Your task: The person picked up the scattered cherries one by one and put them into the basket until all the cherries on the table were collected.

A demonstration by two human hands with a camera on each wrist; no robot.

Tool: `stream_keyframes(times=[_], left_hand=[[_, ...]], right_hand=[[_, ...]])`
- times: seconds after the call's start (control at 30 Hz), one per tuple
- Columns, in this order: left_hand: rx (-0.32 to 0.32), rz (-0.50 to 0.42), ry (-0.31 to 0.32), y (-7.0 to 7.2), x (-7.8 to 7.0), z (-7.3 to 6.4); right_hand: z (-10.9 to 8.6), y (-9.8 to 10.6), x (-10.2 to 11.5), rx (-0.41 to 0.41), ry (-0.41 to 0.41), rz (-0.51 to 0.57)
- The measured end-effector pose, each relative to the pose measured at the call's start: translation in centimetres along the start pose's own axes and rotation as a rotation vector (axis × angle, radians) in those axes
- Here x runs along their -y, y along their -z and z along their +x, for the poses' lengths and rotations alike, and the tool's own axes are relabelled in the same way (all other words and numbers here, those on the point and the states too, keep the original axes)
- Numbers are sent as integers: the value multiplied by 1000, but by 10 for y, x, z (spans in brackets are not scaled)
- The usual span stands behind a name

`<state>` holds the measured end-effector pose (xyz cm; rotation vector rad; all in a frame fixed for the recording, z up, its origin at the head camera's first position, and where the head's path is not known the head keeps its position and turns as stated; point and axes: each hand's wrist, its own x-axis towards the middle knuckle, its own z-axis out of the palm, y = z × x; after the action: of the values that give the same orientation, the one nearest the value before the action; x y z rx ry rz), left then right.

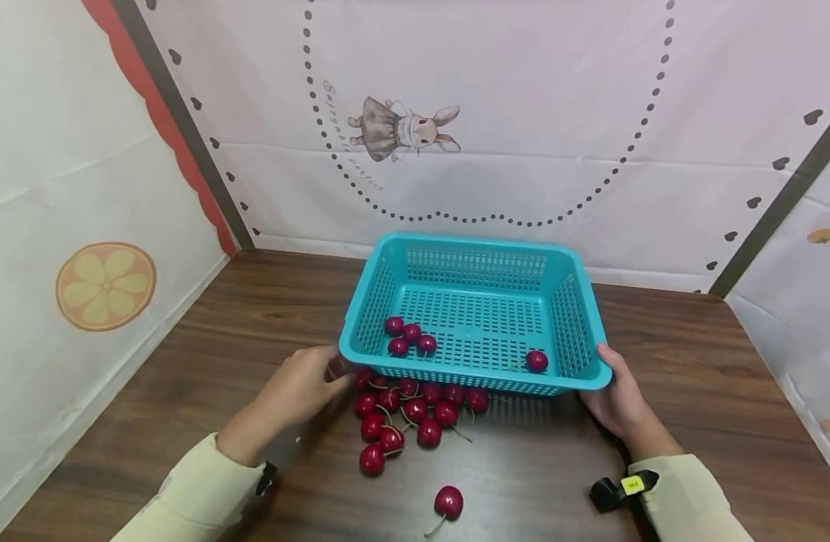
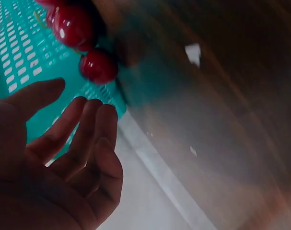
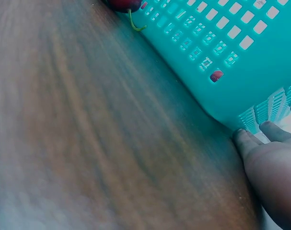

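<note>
A brown, wood-grained counter (image 1: 523, 467) is filling the lower scene, its surface catching a pale sheen, while white printed sheeting (image 1: 523, 90) is rising behind it and at both sides. A sideways rabbit in a grey skirt (image 1: 379, 129) is decorating the back, with dotted lines curving beneath it, and an orange slice (image 1: 106, 286) is showing on the left panel beyond a scalloped red band (image 1: 160, 113). A turquoise basket (image 1: 469, 242) is sitting on the counter near the back sheeting, its rectangular walls and floor showing rows of small slots. Five dark red cherries are lying inside, four clustering at the left and one (image 1: 536, 361) resting toward the right. More glossy cherries (image 1: 415, 410), many trailing green stems, are crowding the counter before the basket's left half; a lone cherry (image 1: 448, 503) is lying nearer the person. The left hand (image 1: 302, 388) is hovering by the basket's near left corner, fingers loosely bending and holding nothing. The right hand (image 1: 621, 395) is gripping the near right corner, its thumb resting at the rim.
</note>
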<state>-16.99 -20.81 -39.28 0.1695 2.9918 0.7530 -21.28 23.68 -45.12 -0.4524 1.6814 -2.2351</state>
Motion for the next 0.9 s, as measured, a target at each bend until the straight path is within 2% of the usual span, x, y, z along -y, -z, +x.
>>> stream_keyframes(times=[0.2, 0.47, 0.7, 0.9], left_hand=[[22, -33, -29, -11, -3, 5], [36, -71, -77, -16, -5, 10], [35, -51, -101, -19, -5, 13], [34, -29, -86, -18, -4, 13]], right_hand=[[0, 0, 0, -15, -19, -9], [1, -1, 0, -44, -35, -8], [1, -3, 1, -54, -39, -4], [2, -3, 2, -48, -38, -6]])
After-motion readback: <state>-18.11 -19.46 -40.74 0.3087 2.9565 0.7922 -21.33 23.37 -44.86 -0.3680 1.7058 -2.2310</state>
